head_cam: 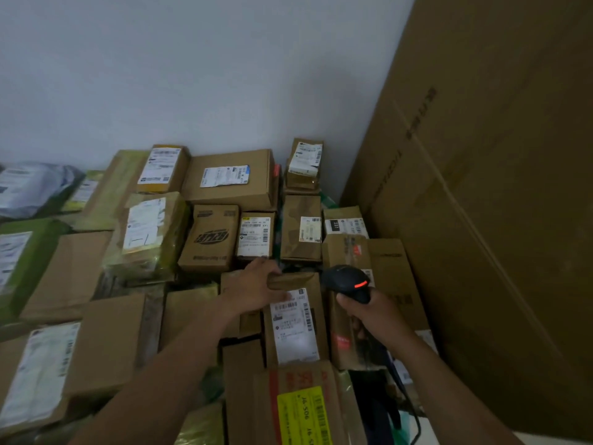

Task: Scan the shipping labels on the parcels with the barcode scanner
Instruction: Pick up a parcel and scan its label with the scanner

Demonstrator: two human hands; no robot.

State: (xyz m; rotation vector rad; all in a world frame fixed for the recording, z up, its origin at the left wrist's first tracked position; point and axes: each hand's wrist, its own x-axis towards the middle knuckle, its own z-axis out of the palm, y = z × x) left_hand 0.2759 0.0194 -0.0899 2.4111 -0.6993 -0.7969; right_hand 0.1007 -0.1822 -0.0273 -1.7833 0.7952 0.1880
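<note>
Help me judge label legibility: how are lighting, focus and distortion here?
Head view: dim, flat lighting; the white shipping label on the brown cardboard parcel gripped by the left hand looks washed-out, its text soft; wide-angle lens skews the tall cardboard panel on the right.

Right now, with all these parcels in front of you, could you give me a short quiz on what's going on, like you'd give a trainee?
1. True or false: the right hand holds the scanner.
2. What does the left hand grip? A) a grey bag B) the top edge of a parcel C) nothing
3. Fill in: the label at the bottom of the view is ____ in colour.

Key: 1 true; 2 B; 3 yellow.
</note>
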